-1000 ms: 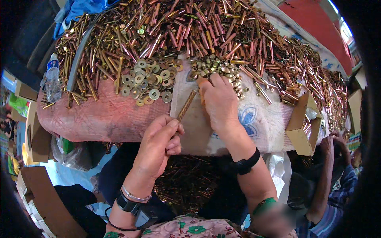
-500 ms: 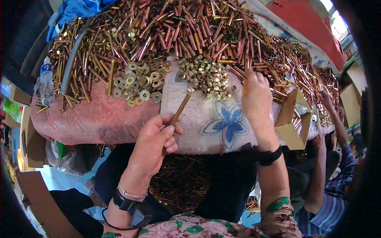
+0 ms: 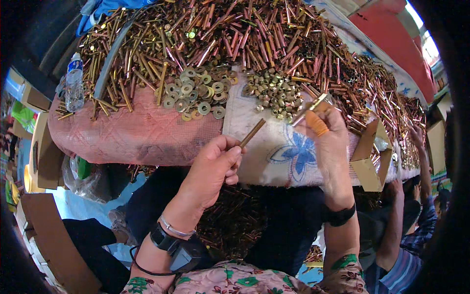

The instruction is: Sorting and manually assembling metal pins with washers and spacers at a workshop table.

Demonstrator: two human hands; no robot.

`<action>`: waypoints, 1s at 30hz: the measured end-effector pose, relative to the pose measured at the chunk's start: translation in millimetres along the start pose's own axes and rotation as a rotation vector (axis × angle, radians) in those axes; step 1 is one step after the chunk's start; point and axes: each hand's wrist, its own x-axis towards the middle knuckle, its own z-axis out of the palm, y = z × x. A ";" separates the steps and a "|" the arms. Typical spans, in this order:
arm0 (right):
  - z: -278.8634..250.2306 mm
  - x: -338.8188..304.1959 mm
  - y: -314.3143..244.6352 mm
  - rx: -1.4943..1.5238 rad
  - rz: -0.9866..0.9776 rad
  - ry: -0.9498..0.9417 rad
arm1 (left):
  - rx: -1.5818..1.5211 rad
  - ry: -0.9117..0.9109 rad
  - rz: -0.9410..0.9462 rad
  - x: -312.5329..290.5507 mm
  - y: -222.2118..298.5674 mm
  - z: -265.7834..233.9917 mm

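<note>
My left hand (image 3: 218, 164) is closed on a thin brown-gold metal rod (image 3: 253, 133), which slants up and to the right above the cloth. My right hand (image 3: 328, 132), with an orange finger cover (image 3: 316, 123) on one finger, pinches a shiny copper-coloured metal tube (image 3: 317, 102). It is just right of a heap of small brass-coloured nuts (image 3: 278, 94). Flat ring washers (image 3: 198, 93) lie in a heap to the left of the nuts. Behind both spreads a large pile of copper-coloured tubes (image 3: 254, 41), with thinner rods (image 3: 142, 73) toward the left.
A patterned cloth (image 3: 249, 161) and a pink quilted cover (image 3: 122, 142) form the work surface. A water bottle (image 3: 74, 85) stands at the left. At the right is an open cardboard box (image 3: 364, 164); beyond it another person's arm (image 3: 391, 228) reaches in. More metal pieces (image 3: 230, 220) lie below the edge.
My right hand has drawn back from the pile's edge, now with a tube between its fingers. The rod stays in my left hand. The whole view has shifted slightly.
</note>
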 end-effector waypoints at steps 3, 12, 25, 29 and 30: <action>28.3 -8.8 1.2 0.334 0.131 -0.097 | 0.025 -0.002 -0.006 -0.6 -1.4 -2.1; 42.0 -11.2 16.4 0.572 0.256 -0.134 | 0.138 -0.001 0.022 -4.0 2.9 -5.9; 49.7 -13.6 18.9 0.432 0.193 -0.068 | 0.481 0.084 0.239 -1.9 -4.3 -11.5; 49.3 -12.6 20.2 0.504 0.254 -0.075 | 0.577 0.107 0.282 -2.1 -2.7 -11.3; 49.9 -13.0 20.2 0.492 0.246 -0.071 | 0.592 0.113 0.285 -2.7 -2.2 -10.7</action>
